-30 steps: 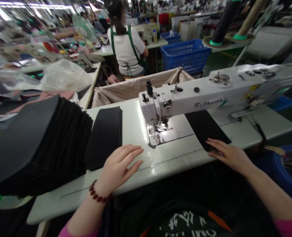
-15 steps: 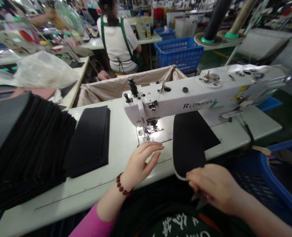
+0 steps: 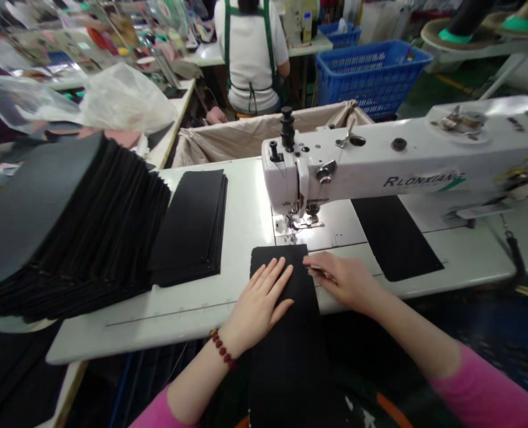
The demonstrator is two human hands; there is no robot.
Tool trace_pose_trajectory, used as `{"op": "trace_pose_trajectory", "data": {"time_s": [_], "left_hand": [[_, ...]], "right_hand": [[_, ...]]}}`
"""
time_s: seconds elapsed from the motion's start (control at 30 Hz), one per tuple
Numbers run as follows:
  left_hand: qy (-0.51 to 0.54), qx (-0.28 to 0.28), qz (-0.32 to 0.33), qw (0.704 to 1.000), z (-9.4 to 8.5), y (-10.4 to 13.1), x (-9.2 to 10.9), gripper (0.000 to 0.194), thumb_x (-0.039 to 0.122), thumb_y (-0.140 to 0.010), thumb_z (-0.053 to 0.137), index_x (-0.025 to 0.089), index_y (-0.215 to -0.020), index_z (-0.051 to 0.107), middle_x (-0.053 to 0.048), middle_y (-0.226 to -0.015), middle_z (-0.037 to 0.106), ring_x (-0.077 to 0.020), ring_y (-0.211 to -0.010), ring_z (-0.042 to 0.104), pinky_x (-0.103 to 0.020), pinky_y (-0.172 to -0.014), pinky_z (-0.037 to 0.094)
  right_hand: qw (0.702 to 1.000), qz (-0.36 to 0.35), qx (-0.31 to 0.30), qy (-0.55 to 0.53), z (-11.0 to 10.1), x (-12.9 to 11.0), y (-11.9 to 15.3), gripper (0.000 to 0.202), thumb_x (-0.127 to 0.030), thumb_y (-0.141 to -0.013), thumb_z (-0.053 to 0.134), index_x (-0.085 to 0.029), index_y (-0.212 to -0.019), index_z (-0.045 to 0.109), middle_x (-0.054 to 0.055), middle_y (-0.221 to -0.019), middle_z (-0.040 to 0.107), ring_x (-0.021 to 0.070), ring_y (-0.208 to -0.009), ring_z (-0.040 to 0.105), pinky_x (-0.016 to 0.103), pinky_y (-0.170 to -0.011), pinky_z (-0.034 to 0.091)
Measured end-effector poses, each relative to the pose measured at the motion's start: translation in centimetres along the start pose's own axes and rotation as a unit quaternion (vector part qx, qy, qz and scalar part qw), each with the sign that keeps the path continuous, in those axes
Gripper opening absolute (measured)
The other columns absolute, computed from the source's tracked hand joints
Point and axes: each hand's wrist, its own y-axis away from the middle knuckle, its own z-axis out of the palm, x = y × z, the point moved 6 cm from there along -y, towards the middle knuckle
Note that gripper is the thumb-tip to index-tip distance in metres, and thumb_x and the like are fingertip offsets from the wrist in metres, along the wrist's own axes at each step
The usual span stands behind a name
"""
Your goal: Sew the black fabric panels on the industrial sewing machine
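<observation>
A long black panel (image 3: 286, 345) lies in front of the needle area of a white sewing machine (image 3: 357, 160), its near part hanging down over the table edge. My left hand (image 3: 264, 303) rests flat on it with the fingers stretched out. At the panel's right edge, close to its top corner, my right hand (image 3: 344, 279) is closed around small metal thread snips (image 3: 320, 271), mostly hidden by the fingers. Another black panel (image 3: 398, 238) lies under the machine arm, to the right. The presser foot (image 3: 306, 223) is just beyond the near panel's far edge.
Left of the machine are a short pile of black panels (image 3: 192, 226) and a tall stack of dark pieces (image 3: 81, 214). Behind the table are a beige cloth-lined bin (image 3: 246, 139), a blue crate (image 3: 371, 71) and a seated co-worker (image 3: 250, 59).
The panel my right hand held at the right has moved left, in front of the needle. My left hand has come down flat on it. The view has shifted, moving the machine rightward.
</observation>
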Motion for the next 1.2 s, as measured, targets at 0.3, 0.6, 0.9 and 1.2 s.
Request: {"op": "trace_pose_trajectory", "data": {"time_s": [0.3, 0.6, 0.9, 1.2], "left_hand": [[-0.002, 0.017, -0.047, 0.999, -1.6, -1.8, -4.4, 0.052, 0.042, -0.095, 0.053, 0.023, -0.142, 0.042, -0.011, -0.154, 0.032, -0.0297, -0.143, 0.029, -0.052, -0.117, 0.025], [0.039, 0.007, 0.002, 0.999, -1.2, -5.9, -4.7, 0.056, 0.042, -0.095, 0.051, 0.019, -0.144, 0.036, -0.01, -0.156, 0.029, -0.0241, -0.145, 0.025, -0.046, -0.12, 0.021], [0.049, 0.005, 0.005, 0.999, -1.4, -5.9, -5.0, 0.057, 0.042, -0.094, 0.053, 0.021, -0.144, 0.037, -0.008, -0.156, 0.028, -0.0226, -0.145, 0.026, -0.044, -0.121, 0.019], [0.053, 0.016, 0.012, 0.998, -1.3, -5.9, -5.1, 0.057, 0.041, -0.094, 0.054, 0.02, -0.144, 0.037, -0.009, -0.155, 0.03, -0.0235, -0.144, 0.027, -0.046, -0.121, 0.021]], "right_hand": [[0.977, 0.0, -0.008, 0.212, 2.3, 3.3, -5.0, 0.048, -0.026, -0.092, 0.045, -0.031, -0.14, 0.047, 0.0, -0.143, 0.051, 0.0212, -0.083, 0.07, 0.033, -0.061, 0.054], [0.974, 0.02, 0.013, 0.224, 2.5, 4.1, -4.5, 0.05, -0.026, -0.094, 0.046, -0.026, -0.143, 0.043, 0.003, -0.144, 0.051, 0.0212, -0.097, 0.067, 0.032, -0.071, 0.052], [0.971, 0.016, 0.004, 0.239, 2.9, 4.4, -4.6, 0.052, -0.025, -0.092, 0.05, -0.027, -0.144, 0.043, 0.004, -0.144, 0.051, 0.0193, -0.096, 0.067, 0.03, -0.07, 0.051], [0.968, 0.015, 0.004, 0.249, 2.9, 4.3, -4.7, 0.054, -0.023, -0.091, 0.051, -0.027, -0.144, 0.042, 0.002, -0.144, 0.05, 0.0186, -0.097, 0.067, 0.029, -0.068, 0.05]]}}
